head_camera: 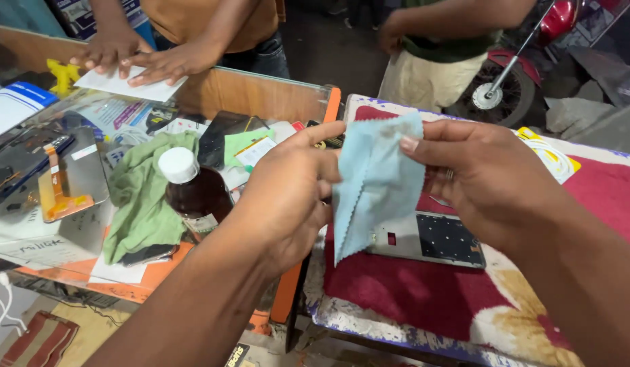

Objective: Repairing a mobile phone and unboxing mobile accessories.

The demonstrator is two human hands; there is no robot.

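Paper sheet (128, 85): lying at eleven o'clock on the glass worktop (260, 92); another person's two hands are pressing flat on it.
Phone parts (60, 183): resting at nine o'clock under the glass, an orange flex strip among them.
Green rag (141, 194): lying crumpled at nine o'clock, just beside the bottle.
Brown bottle (196, 190): standing upright with its white cap on, touching the green rag and partly hidden by the left wrist.
Left hand (288, 197): closing on the left edge of the blue cloth, thumb stretching along its top.
Blue cloth (376, 183): hanging at the centre between both hands, pinched at each upper side, above the phone frame.
Right hand (484, 180): gripping the cloth's right edge between thumb and fingers; a ring is showing.
Phone frame (434, 238): lying flat at five o'clock on the red patterned mat (410, 292), its left end covered by the cloth.
Step in hand: seemingly spreading the cloth ready for wiping.
Next move: probably calling for lowering the cloth onto the frame while keeping it taut.
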